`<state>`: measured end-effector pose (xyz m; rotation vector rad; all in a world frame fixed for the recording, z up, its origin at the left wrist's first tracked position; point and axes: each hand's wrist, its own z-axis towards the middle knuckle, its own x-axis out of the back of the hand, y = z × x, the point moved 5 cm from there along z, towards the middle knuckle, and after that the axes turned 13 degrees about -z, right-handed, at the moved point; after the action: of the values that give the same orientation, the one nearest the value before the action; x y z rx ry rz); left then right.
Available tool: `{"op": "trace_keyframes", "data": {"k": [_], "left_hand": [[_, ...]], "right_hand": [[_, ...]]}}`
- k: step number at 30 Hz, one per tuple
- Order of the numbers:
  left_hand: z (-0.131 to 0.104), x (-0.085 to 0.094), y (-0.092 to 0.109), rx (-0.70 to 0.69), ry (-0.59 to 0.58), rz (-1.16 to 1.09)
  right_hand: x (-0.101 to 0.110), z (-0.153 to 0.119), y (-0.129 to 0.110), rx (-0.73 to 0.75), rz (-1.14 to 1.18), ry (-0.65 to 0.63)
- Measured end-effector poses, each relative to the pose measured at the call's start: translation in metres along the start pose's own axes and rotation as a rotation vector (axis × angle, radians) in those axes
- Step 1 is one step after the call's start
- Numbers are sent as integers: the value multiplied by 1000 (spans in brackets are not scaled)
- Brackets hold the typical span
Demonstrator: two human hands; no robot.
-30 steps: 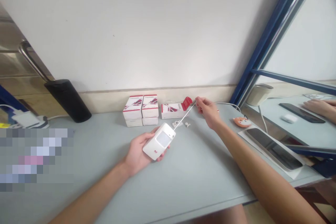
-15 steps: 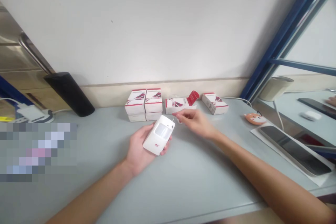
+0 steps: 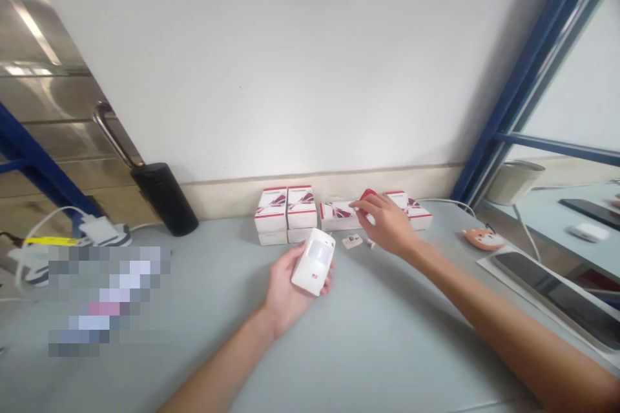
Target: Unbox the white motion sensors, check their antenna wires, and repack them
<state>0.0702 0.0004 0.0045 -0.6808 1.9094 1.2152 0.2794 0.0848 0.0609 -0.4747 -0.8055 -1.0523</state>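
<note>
My left hand [image 3: 285, 284] grips a white motion detector [image 3: 314, 264] by its sides, with its lens window facing up and a small red logo below. Fingers pinched, my right hand [image 3: 385, 219] hovers at the white and red box [image 3: 336, 211] with the raised red flap [image 3: 369, 193]. Whatever is between those fingertips is too small to make out. Just below that box, a small white part [image 3: 352, 241] lies on the table. Partly behind my right hand is another red and white box [image 3: 416, 213].
Stacked white and red boxes [image 3: 285, 213] stand against the wall. A black cylinder [image 3: 165, 199] leans at the left, near a charger [image 3: 101, 230] with cables. To the right are an orange animal-face item [image 3: 483, 239] and a dark phone-like slab [image 3: 557, 297] beside a mirror.
My right hand has moved from the detector's top edge up and right to the open box. The view has shifted, and the small white part on the table now shows. The left hand still holds the detector.
</note>
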Motion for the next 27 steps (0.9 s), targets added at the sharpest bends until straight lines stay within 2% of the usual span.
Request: {"op": "trace_keyframes", "data": {"k": [4, 8, 11, 15, 18, 20, 23, 27], "left_hand": [[2, 4, -2, 24, -18, 21], [4, 5, -1, 33, -34, 48], [4, 6, -2, 38, -55, 55], [3, 10, -5, 13, -45, 56], [2, 10, -8, -28, -64, 73], [0, 7, -9, -57, -78, 74], [-5, 1, -8, -59, -78, 41], [-7, -4, -5, 17, -54, -31]], "right_hand": [[-20, 47, 20, 79, -316, -182], [-42, 79, 25, 127, -357, -260], [-43, 84, 27, 130, -356, -246], [-16, 65, 34, 87, -355, -103], [8, 30, 41, 43, -267, 151], [15, 4, 45, 37, -206, 285], [9, -18, 44, 32, -132, 280], [3, -20, 32, 59, -18, 238]]}}
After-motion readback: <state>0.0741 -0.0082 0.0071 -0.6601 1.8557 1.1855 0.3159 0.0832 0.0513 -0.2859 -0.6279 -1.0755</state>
